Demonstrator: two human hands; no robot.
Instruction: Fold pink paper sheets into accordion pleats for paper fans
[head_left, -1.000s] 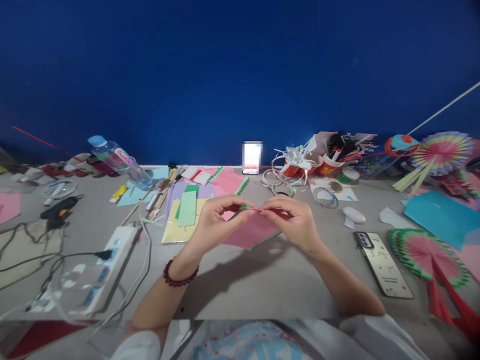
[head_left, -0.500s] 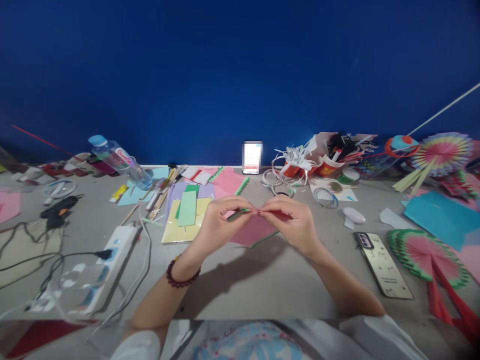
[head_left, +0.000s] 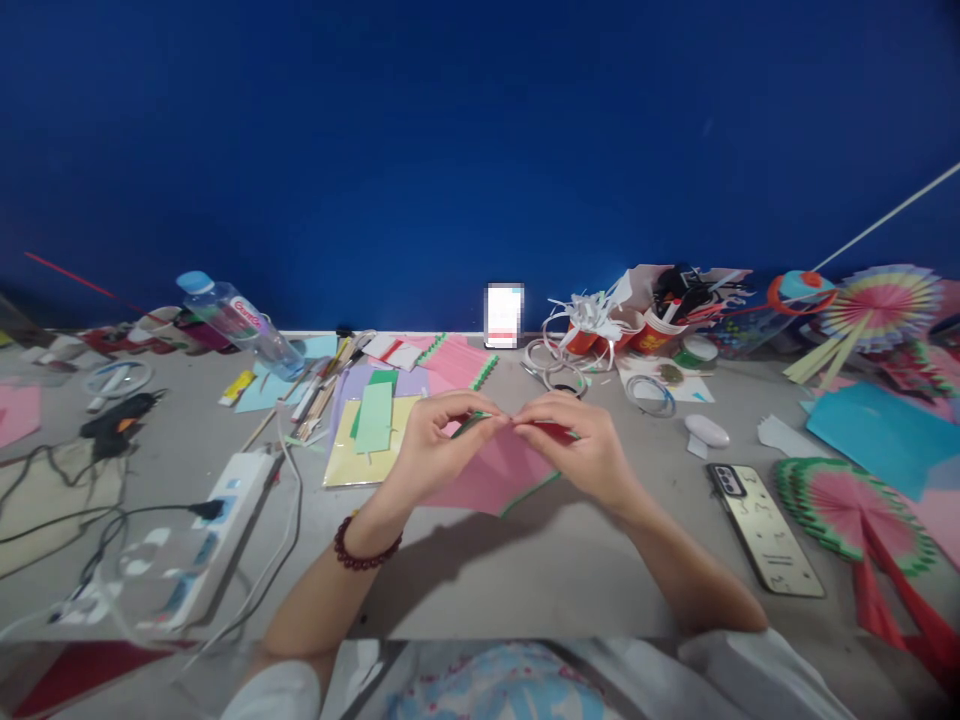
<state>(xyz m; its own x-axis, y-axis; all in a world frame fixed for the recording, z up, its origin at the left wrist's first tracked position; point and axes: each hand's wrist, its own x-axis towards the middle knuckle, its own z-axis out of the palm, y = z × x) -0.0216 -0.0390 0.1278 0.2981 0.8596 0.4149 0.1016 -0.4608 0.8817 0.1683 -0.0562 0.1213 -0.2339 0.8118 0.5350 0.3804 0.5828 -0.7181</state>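
A pink sheet of paper (head_left: 495, 472) with a green edge hangs from my fingers above the middle of the table. My left hand (head_left: 442, 442) pinches its upper edge between thumb and fingers. Close beside it, my right hand (head_left: 577, 440) pinches the same edge, the fingertips of both hands nearly meeting. Part of the sheet's upper edge is hidden behind the fingers. Left of my left hand lie a light green paper strip (head_left: 375, 418) and a yellow sheet in a clear sleeve (head_left: 341, 465).
A power strip (head_left: 225, 535) with cables and a glue gun (head_left: 120, 425) lie left. A tilted water bottle (head_left: 240, 318) stands behind. To the right are a phone (head_left: 766, 530), a watermelon-coloured paper fan (head_left: 851, 510), blue paper (head_left: 885, 430) and paper cups (head_left: 656, 333) of tools.
The pink sheet has swung lower, showing more of its face below my hands. Both hands keep pinching in nearly the same place, the right shifted slightly left.
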